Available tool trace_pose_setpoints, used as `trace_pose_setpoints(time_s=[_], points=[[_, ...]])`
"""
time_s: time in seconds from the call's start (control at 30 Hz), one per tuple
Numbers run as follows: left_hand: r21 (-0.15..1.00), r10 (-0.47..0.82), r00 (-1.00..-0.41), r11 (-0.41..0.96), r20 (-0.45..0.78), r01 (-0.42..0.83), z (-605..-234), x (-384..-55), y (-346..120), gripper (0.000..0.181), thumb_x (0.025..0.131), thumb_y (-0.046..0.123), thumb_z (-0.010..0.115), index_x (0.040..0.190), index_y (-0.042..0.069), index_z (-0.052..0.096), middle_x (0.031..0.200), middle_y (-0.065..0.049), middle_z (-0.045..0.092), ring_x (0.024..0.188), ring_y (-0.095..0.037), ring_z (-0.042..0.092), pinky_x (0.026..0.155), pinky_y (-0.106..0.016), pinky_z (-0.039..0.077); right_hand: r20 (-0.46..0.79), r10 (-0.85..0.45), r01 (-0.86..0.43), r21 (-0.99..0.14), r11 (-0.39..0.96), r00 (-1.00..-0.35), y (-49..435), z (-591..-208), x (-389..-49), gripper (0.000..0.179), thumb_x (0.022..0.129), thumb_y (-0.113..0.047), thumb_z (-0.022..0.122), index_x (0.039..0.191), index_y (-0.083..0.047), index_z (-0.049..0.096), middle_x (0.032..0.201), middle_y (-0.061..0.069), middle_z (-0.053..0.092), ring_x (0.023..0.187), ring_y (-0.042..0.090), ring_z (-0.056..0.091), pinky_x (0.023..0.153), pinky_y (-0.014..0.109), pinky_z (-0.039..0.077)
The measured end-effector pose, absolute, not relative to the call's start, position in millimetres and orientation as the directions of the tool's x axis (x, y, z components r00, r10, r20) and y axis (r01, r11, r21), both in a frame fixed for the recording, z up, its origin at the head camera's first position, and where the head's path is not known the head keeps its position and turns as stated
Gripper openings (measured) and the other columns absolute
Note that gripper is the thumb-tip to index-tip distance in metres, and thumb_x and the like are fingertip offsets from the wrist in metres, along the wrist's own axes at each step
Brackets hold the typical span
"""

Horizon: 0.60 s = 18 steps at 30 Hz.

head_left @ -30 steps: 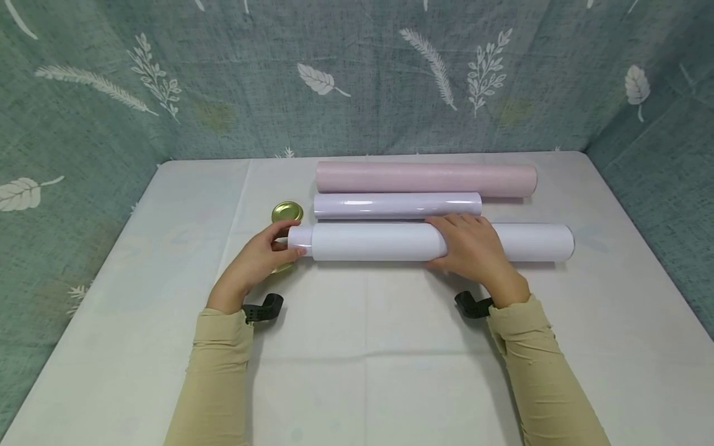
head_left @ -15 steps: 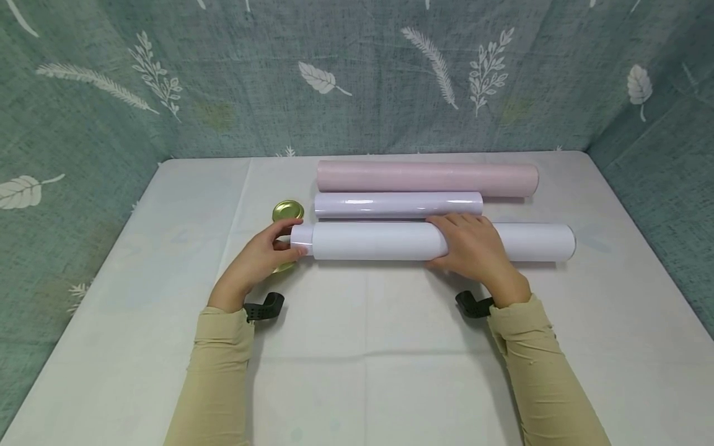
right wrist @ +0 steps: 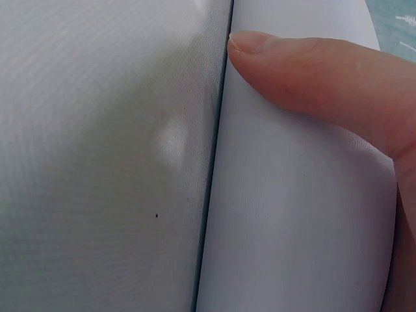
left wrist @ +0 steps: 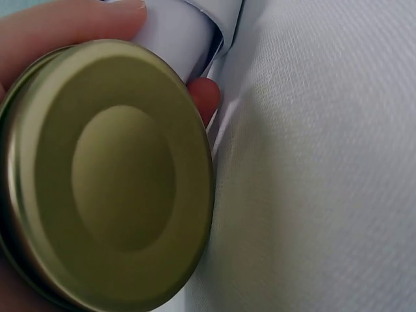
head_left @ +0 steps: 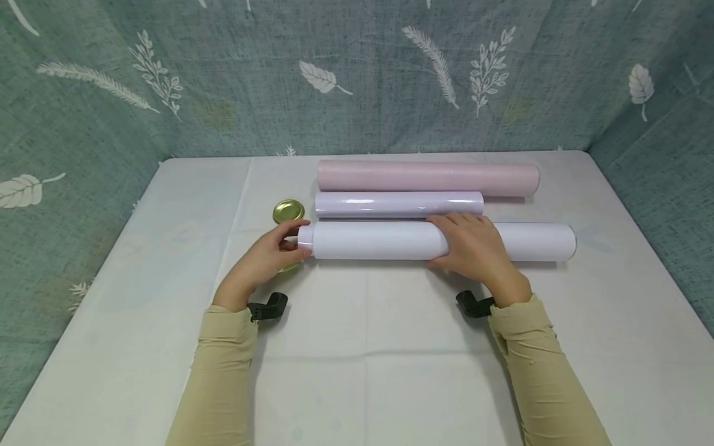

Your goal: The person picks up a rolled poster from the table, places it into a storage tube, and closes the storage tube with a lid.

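Observation:
My left hand (head_left: 259,263) grips the short pale lilac end of an inner roll (head_left: 305,240), which sticks out of the left mouth of a larger white roll (head_left: 379,241). A gold round lid (left wrist: 123,175) stands on edge close to that hand in the left wrist view. In the head view only a sliver of it shows below the fingers; whether the hand holds it I cannot tell. My right hand (head_left: 474,251) curls over the white roll right of its middle, its thumb (right wrist: 292,71) lying on the surface near a long dark seam.
Behind the white roll lie a glossy lilac roll (head_left: 398,205) and a longer pink roll (head_left: 426,178), roughly parallel to it. Another gold lid (head_left: 288,210) lies just beyond the left hand. White cloth (head_left: 368,384) covers the table; patterned curtains (head_left: 357,74) surround it.
My left hand has moved slightly right, and the lilac end has slid further into the white roll, so less of it shows. The right hand has kept its place on the white roll.

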<state>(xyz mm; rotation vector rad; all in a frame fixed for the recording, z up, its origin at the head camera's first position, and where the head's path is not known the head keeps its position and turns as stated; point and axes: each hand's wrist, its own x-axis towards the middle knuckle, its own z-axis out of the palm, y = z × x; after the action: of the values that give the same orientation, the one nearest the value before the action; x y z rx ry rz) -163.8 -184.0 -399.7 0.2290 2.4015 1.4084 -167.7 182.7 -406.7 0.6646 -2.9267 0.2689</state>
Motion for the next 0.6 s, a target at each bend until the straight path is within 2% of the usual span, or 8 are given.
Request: trace_pose_setpoints(time_s=[0.13, 0.27, 0.37, 0.6], points=[[0.877, 0.333, -0.924, 0.481, -0.188, -0.005, -399, -163, -181, 0.054, 0.085, 0.016, 0.060, 0.134, 0.018, 0.036, 0.130, -0.006, 0.041, 0.105, -0.025, 0.052, 0.083, -0.036, 0.044, 0.167, -0.416, -0.439, -0.143, 0.887, -0.894, 183, -406, -167, 0.082, 0.057, -0.051, 0.077, 0.126, -0.019, 0.047, 0.117, 0.005, 0.054, 0.108, 0.027, 0.047, 0.086, 0.047, 0.034], [0.888, 0.345, -0.926, 0.459, -0.153, 0.024, -415, -170, -184, 0.051, 0.084, 0.018, 0.062, 0.130, 0.024, 0.040, 0.127, -0.002, 0.043, 0.102, -0.021, 0.054, 0.080, -0.033, 0.045, 0.176, -0.416, -0.442, -0.146, 0.885, -0.892, 183, -407, -167, 0.082, 0.057, -0.051, 0.077, 0.126, -0.019, 0.048, 0.116, 0.005, 0.055, 0.107, 0.027, 0.048, 0.086, 0.047, 0.034], [0.884, 0.339, -0.928, 0.466, -0.154, 0.023, -415, -170, -183, 0.052, 0.084, 0.018, 0.062, 0.131, 0.024, 0.040, 0.127, -0.002, 0.043, 0.102, -0.021, 0.054, 0.080, -0.032, 0.045, 0.178, -0.417, -0.442, -0.145, 0.885, -0.892, 183, -407, -167, 0.081, 0.057, -0.051, 0.077, 0.126, -0.019, 0.048, 0.116, 0.005, 0.055, 0.107, 0.027, 0.047, 0.086, 0.047, 0.034], [0.889, 0.313, -0.936, 0.458, -0.163, -0.001, -418, -172, -183, 0.056, 0.084, 0.019, 0.063, 0.131, 0.014, 0.034, 0.128, -0.007, 0.044, 0.103, -0.023, 0.052, 0.079, -0.030, 0.045, 0.164, -0.418, -0.441, -0.153, 0.884, -0.894, 182, -406, -168, 0.081, 0.058, -0.050, 0.077, 0.126, -0.019, 0.047, 0.117, 0.006, 0.054, 0.108, 0.028, 0.047, 0.086, 0.048, 0.033]])
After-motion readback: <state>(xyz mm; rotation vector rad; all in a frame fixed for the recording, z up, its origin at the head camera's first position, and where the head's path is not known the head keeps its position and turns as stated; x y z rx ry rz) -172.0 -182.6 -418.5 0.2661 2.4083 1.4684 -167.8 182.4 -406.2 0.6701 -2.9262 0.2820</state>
